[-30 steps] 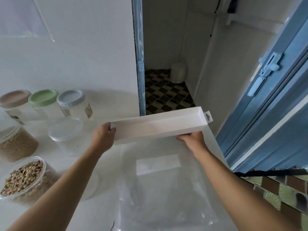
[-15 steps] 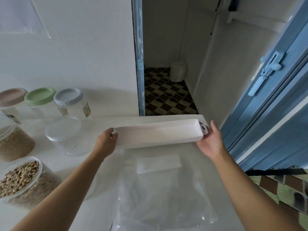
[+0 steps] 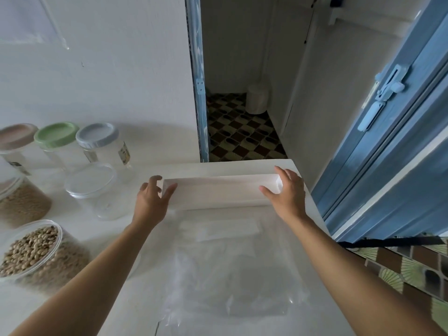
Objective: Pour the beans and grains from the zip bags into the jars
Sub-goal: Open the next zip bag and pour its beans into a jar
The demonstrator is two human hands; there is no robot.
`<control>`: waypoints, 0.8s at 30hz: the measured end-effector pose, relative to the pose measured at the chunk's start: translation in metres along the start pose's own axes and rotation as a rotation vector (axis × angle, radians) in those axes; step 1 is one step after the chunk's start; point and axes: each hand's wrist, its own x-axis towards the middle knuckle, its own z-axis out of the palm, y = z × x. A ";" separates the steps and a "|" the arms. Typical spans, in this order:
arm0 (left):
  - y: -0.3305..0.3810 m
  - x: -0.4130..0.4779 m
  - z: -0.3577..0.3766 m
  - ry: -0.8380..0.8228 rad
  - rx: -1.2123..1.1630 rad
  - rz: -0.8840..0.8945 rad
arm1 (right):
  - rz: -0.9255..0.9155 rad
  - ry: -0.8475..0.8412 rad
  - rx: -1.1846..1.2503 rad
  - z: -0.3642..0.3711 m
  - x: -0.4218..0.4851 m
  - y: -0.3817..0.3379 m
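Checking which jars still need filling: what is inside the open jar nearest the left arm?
Tan beans fill the open jar nearly to its rim; its bottom is covered by them.
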 end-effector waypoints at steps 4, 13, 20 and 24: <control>0.018 -0.040 -0.011 0.139 0.078 0.260 | -0.219 0.132 -0.056 -0.001 -0.018 -0.008; 0.025 -0.146 0.000 -0.744 0.432 0.467 | -0.348 -0.749 -0.093 -0.051 -0.094 -0.065; 0.022 -0.172 0.014 -0.613 0.613 0.527 | -0.449 -0.833 -0.340 -0.037 -0.124 -0.037; 0.017 -0.176 0.025 -0.522 0.601 0.506 | -0.528 -0.742 -0.402 -0.022 -0.131 -0.021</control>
